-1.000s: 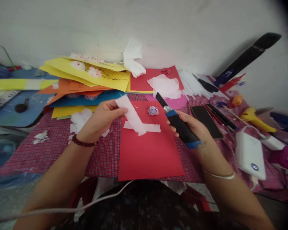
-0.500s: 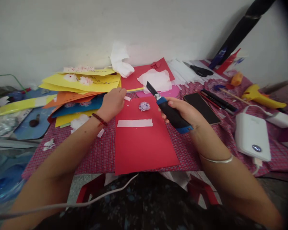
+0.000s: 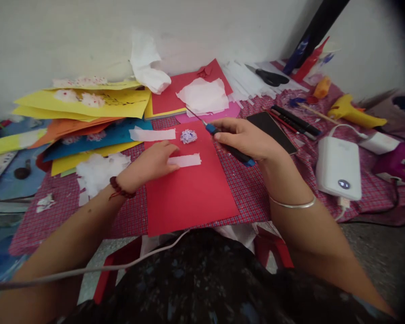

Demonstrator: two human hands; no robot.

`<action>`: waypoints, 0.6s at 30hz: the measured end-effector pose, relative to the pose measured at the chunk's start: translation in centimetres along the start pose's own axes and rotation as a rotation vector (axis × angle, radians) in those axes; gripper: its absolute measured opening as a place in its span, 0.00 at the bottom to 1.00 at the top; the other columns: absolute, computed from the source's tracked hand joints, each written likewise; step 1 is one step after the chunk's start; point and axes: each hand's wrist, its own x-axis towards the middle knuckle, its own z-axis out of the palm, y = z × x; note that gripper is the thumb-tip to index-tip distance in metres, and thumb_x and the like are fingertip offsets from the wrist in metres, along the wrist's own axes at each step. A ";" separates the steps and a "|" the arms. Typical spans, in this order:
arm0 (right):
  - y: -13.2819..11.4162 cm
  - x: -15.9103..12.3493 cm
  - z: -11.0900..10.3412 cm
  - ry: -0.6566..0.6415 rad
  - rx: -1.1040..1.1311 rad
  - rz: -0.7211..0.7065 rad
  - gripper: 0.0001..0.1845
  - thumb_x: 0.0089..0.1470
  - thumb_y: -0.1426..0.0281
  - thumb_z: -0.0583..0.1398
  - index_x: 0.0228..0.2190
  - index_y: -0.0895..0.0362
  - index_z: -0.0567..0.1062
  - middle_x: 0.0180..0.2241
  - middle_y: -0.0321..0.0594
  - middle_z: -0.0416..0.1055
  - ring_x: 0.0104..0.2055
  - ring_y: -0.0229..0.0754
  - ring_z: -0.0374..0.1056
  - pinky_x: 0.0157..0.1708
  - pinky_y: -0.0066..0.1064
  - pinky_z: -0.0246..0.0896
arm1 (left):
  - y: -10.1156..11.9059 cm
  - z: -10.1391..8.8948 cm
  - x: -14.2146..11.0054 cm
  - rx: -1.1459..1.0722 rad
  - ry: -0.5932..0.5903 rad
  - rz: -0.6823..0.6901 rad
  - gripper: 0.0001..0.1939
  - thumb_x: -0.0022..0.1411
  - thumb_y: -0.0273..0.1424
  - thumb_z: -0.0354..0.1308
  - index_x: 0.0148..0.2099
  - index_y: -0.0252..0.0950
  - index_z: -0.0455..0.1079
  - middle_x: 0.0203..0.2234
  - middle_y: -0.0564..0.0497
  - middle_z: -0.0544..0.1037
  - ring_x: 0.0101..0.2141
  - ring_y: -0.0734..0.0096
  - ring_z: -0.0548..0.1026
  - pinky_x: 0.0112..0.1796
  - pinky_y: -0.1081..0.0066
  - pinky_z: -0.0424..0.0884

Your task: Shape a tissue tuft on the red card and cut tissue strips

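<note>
A sheet of red paper (image 3: 189, 193) lies in front of me. Over the left end of a short white paper strip (image 3: 189, 160) on it, my left hand (image 3: 151, 164) has its thumb and fingers apart. Whether the fingertips press on the strip I cannot tell. A longer white strip (image 3: 155, 134) lies above that hand, across the sheet's left edge. The crumpled purple-and-white wad (image 3: 188, 136) rests between the strips and my right hand (image 3: 245, 137), which is wrapped round a black-and-blue utility knife (image 3: 234, 152). Its thin blade points up and left, above the sheet.
Folded yellow, orange and blue cards (image 3: 97, 105) are stacked at the left, near white tissue pieces (image 3: 99, 173). Scissors (image 3: 272, 77) lie on white strips at the back. A phone (image 3: 270, 130), pens (image 3: 295, 123), glue gun (image 3: 357, 112) and power bank (image 3: 339, 166) occupy the right.
My left hand has let go of the longer strip, which now lies flat, and moved down to the shorter one with fingers spread. The knife has turned edge-on. The view has shifted.
</note>
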 end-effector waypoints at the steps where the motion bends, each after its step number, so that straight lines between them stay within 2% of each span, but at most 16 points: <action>1: 0.2 0.1 0.1 -0.016 -0.047 -0.013 0.17 0.56 0.68 0.59 0.48 0.55 0.75 0.35 0.38 0.74 0.32 0.38 0.67 0.34 0.33 0.67 | -0.1 0.4 -0.1 -0.032 -0.006 -0.035 0.13 0.58 0.34 0.56 0.44 0.34 0.71 0.41 0.44 0.77 0.41 0.59 0.74 0.41 0.65 0.68; 3: 0.7 0.3 0.3 -0.041 -0.145 -0.046 0.18 0.55 0.67 0.60 0.48 0.54 0.76 0.39 0.39 0.76 0.37 0.41 0.69 0.40 0.36 0.68 | -0.2 0.8 -0.7 -0.130 -0.017 -0.115 0.09 0.59 0.35 0.55 0.36 0.35 0.71 0.31 0.48 0.76 0.31 0.65 0.72 0.32 0.69 0.65; 5: 1.2 0.4 0.6 -0.062 -0.242 -0.083 0.19 0.54 0.68 0.60 0.48 0.54 0.76 0.43 0.41 0.76 0.43 0.44 0.70 0.46 0.39 0.67 | 0.0 0.8 -1.7 -0.239 -0.024 -0.140 0.10 0.59 0.36 0.54 0.32 0.35 0.70 0.24 0.52 0.74 0.26 0.70 0.69 0.28 0.71 0.61; 7: 1.7 0.5 1.0 -0.082 -0.339 -0.104 0.21 0.53 0.70 0.60 0.49 0.54 0.76 0.47 0.42 0.76 0.47 0.46 0.71 0.50 0.41 0.66 | 0.3 0.4 -3.1 -0.322 -0.036 -0.130 0.11 0.59 0.37 0.54 0.31 0.35 0.70 0.23 0.53 0.73 0.26 0.72 0.68 0.27 0.72 0.60; 10: 1.8 0.4 1.8 -0.143 -0.516 -0.119 0.22 0.52 0.72 0.59 0.50 0.55 0.75 0.49 0.44 0.76 0.48 0.49 0.71 0.51 0.42 0.64 | 0.5 -0.4 -5.2 -0.362 -0.108 -0.056 0.12 0.60 0.36 0.52 0.33 0.35 0.73 0.27 0.52 0.76 0.28 0.72 0.71 0.31 0.73 0.63; 12: 1.5 0.2 2.3 -0.215 -0.639 -0.139 0.22 0.53 0.72 0.59 0.50 0.55 0.75 0.48 0.45 0.76 0.48 0.49 0.71 0.50 0.42 0.63 | 0.4 -0.7 -6.2 -0.288 -0.136 0.014 0.12 0.61 0.33 0.50 0.35 0.35 0.74 0.30 0.51 0.77 0.31 0.71 0.72 0.33 0.72 0.64; 14: 1.0 -0.2 2.6 -0.273 -0.730 -0.165 0.21 0.53 0.72 0.59 0.50 0.55 0.75 0.47 0.45 0.76 0.47 0.49 0.71 0.49 0.41 0.63 | 0.4 -0.7 -6.9 -0.132 -0.115 0.052 0.12 0.62 0.30 0.49 0.35 0.35 0.73 0.32 0.49 0.76 0.32 0.70 0.72 0.34 0.71 0.64; 18: 0.1 -1.4 2.8 -0.301 -0.829 -0.204 0.21 0.54 0.73 0.58 0.50 0.54 0.75 0.45 0.46 0.75 0.46 0.51 0.71 0.46 0.41 0.63 | 0.5 0.2 -7.7 0.095 -0.050 0.080 0.13 0.66 0.27 0.46 0.39 0.36 0.73 0.35 0.48 0.74 0.35 0.66 0.73 0.35 0.69 0.64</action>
